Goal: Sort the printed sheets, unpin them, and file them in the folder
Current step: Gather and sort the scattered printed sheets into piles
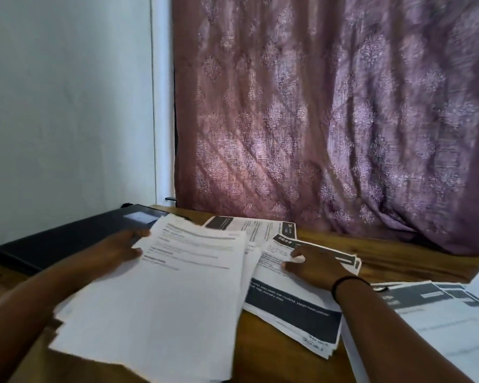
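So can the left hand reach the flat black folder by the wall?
Probably yes. The left hand is right beside the flat black folder, but it holds a white stack of sheets, so it isn't free.

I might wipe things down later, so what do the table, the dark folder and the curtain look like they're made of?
Table: likely wood or wood veneer, brown with visible grain and a slight sheen. Dark folder: smooth matte black cover, perhaps plastic or leatherette; too blurred to say. Curtain: woven mauve fabric with a damask-like motif, hanging in soft folds.

Dim room; daylight glows through the curtain [329,120]; soft, perhaps motion-blurred, with edges bowed.
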